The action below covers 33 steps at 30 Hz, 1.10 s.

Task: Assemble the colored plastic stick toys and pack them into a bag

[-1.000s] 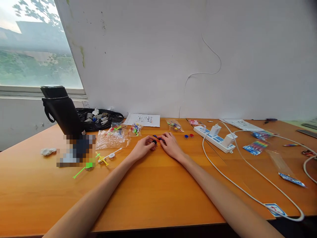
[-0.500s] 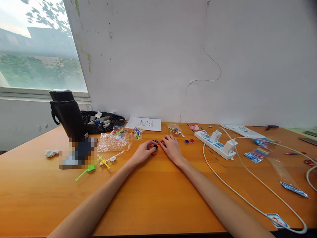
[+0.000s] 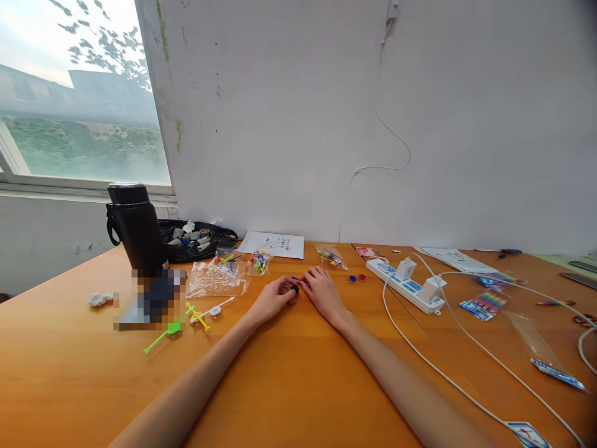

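Observation:
My left hand [image 3: 274, 297] is closed around a small black round piece [image 3: 295, 289], which shows between thumb and index finger. Close beside it, the fingertips of my right hand [image 3: 323, 291] pinch a thin blue plastic piece [image 3: 296, 279]. Most of that blue piece is hidden by my fingers, so its full shape does not show. To the right lie a small blue disc [image 3: 352, 279] and a red disc [image 3: 362, 277]. On the left stand small spinner-like pieces with arrow arms: one green [image 3: 173, 328], one yellow [image 3: 199, 318] and one white [image 3: 215, 310].
A black bottle [image 3: 135, 230] and a black bag of odds and ends [image 3: 198, 252] stand at the back left. Plastic bags of coloured parts [image 3: 259, 262] lie along the back. A white power strip [image 3: 405, 286] with trailing cables is on the right.
The view has tilted up slightly, so the table sits lower in it. My hands stay close together over the same spot, and the blue piece has shifted slightly between them.

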Each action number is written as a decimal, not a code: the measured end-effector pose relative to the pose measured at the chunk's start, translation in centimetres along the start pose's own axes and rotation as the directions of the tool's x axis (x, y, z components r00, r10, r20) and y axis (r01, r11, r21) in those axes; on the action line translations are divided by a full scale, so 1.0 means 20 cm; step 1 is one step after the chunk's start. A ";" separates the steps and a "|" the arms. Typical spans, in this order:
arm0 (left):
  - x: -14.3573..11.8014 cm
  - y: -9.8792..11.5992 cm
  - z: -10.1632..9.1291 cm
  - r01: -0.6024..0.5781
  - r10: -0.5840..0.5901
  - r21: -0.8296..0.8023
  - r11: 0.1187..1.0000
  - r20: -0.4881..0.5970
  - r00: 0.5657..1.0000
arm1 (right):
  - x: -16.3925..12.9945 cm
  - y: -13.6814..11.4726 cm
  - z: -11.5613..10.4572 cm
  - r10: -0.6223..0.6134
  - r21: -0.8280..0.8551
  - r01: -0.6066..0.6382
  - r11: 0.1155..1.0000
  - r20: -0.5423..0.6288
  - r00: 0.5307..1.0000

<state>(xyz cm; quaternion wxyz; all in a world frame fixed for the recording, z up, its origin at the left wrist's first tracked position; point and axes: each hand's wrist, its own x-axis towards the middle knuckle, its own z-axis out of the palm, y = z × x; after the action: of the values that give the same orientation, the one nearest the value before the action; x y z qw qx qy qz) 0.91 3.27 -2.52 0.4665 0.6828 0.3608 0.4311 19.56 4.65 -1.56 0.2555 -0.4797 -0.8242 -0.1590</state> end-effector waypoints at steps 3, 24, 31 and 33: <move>0.00 -0.01 0.00 -0.014 0.014 -0.005 1.000 0.001 1.000 | 0.00 0.00 0.00 -0.022 -0.003 0.022 1.000 0.014 1.000; -0.01 0.00 0.00 -0.002 0.002 0.027 1.000 -0.001 1.000 | 0.00 0.01 0.01 0.004 0.119 -0.007 0.993 0.030 1.000; -0.01 0.03 0.00 0.021 -0.021 0.006 1.000 -0.003 1.000 | 0.00 0.01 0.01 0.016 0.088 -0.017 0.996 0.011 1.000; -0.01 0.03 0.00 0.023 -0.023 0.005 1.000 -0.002 1.000 | 0.00 0.01 0.01 0.025 0.078 -0.025 0.997 0.007 1.000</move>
<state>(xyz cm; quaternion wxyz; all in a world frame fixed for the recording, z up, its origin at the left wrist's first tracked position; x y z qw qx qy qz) 0.95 2.79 -2.03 0.4695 0.6795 0.3702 0.4253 19.68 4.79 -1.73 0.2734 -0.4803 -0.8244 -0.1221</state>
